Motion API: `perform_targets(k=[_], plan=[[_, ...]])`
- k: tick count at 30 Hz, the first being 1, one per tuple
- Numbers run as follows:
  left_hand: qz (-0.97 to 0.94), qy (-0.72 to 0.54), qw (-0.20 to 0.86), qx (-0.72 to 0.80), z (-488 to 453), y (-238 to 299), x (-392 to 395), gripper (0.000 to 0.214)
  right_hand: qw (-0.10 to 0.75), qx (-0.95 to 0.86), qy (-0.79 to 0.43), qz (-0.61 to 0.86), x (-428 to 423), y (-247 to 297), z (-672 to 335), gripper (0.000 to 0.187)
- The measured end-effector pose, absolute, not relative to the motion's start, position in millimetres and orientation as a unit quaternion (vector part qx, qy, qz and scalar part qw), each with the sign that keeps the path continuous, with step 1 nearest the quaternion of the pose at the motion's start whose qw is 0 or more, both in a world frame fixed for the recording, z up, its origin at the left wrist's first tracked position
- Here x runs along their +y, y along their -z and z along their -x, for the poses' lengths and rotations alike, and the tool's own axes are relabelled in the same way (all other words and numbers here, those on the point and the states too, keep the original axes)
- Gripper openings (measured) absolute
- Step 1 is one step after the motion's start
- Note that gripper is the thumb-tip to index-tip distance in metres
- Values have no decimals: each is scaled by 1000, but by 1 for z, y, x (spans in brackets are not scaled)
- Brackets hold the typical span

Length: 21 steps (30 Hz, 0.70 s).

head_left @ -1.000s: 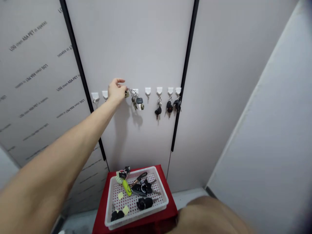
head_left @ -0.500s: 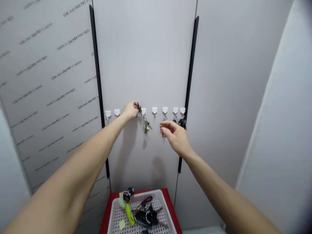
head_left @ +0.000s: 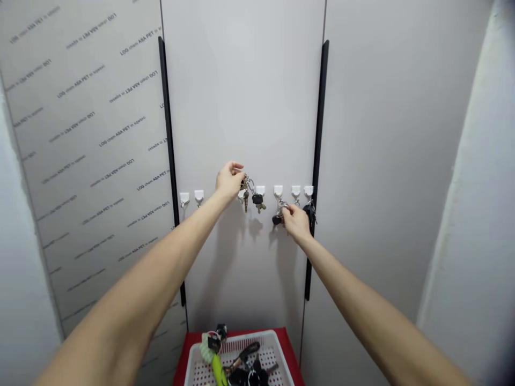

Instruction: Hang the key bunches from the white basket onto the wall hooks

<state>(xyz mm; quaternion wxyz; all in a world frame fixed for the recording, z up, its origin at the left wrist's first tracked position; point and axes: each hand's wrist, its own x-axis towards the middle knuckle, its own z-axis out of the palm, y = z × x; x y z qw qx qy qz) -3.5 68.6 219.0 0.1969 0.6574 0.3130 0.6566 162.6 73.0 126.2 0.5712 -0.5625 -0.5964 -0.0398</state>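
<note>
Two metal keyrings (head_left: 282,205), left hand (head_left: 230,181), right hand (head_left: 295,222)

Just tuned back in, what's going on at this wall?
The person's left hand is pinching a key bunch at a row of white wall hooks. Their right hand grips the ring of a black-headed key just below another hook. More keys hang at the right end of the row. Below, a white basket on a red stand holds further keys.
</note>
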Motion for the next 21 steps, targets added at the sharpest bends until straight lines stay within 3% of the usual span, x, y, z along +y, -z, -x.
perform_targets(k=[3, 9, 12, 17, 19, 21], plan=[[-697, -611, 223, 301, 5, -202, 43, 18, 590, -592, 97, 541, 69, -149, -168, 27], [-743, -447, 348, 356, 27, -97, -3, 16, 492, -702, 61, 512, 53, -186, -165, 26], [-766, -378, 348, 387, 38, -36, -25, 15, 393, -794, -35, 462, 33, -148, -151, 26], [-780, -298, 287, 469, 50, 37, -48, 16, 207, -859, -167, 437, -6, -16, -114, 26], [-790, -281, 251, 484, 54, 57, -50, 17, 187, -861, -189, 434, -12, 16, -108, 24], [-799, -281, 205, 490, 59, 73, -49, 19, 240, -850, -174, 435, -7, 17, -115, 21]])
